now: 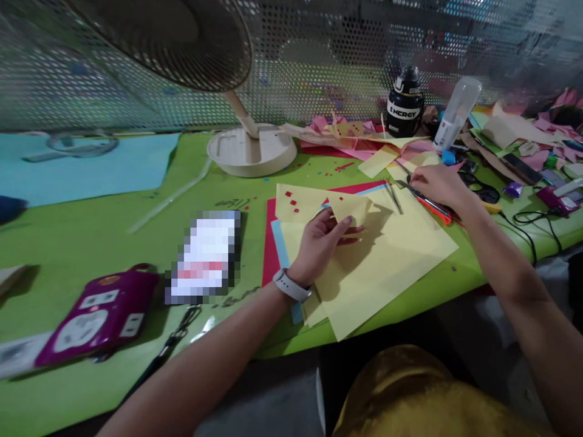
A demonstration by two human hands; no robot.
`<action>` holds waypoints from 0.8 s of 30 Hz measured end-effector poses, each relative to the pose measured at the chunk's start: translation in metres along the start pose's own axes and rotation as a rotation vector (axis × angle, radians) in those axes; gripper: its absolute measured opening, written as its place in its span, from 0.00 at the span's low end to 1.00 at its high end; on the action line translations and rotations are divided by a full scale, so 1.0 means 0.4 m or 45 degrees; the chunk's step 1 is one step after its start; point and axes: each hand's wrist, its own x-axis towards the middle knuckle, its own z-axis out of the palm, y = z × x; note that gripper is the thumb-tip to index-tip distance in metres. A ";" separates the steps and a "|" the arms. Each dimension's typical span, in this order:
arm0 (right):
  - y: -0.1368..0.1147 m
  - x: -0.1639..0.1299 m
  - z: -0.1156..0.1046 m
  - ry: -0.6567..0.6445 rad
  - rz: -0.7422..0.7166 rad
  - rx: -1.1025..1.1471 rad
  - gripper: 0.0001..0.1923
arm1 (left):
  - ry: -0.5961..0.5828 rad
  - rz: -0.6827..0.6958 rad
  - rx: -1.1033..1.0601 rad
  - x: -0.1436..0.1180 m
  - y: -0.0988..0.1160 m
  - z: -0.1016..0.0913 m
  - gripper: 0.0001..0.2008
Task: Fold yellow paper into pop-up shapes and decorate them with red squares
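Observation:
My left hand (324, 240) pinches a yellow paper piece (310, 203) dotted with several small red squares, lifted over a stack of sheets. On top of that stack lies a yellow sheet (387, 261); red (269, 243) and blue paper (280, 243) show beneath it. My right hand (439, 184) is at the stack's far right, its fingers drawn together at the tip of a thin tool; what they grip is hidden. Beside it lie metal tweezers (394, 197) and an orange-and-black cutter (432, 207). Black-handled scissors (483, 187) rest to its right.
A fan (252, 152) stands at the back before a perforated metal screen. Paper scraps, a black bottle (404, 106) and a clear spray bottle (458, 115) line the back right. A phone (204, 258) and a purple case (98, 315) lie at left on the green tabletop (191, 194).

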 end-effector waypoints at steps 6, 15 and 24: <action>-0.019 0.016 0.040 -0.229 -0.039 -0.110 0.13 | -0.019 -0.025 -0.035 -0.004 0.005 0.003 0.23; -0.044 0.028 0.034 -0.228 -0.003 -0.148 0.15 | -0.007 -0.066 -0.053 -0.001 -0.001 -0.002 0.22; 0.164 -0.116 -0.080 -0.241 0.243 -0.361 0.17 | -0.017 -0.069 -0.022 -0.003 0.000 -0.006 0.20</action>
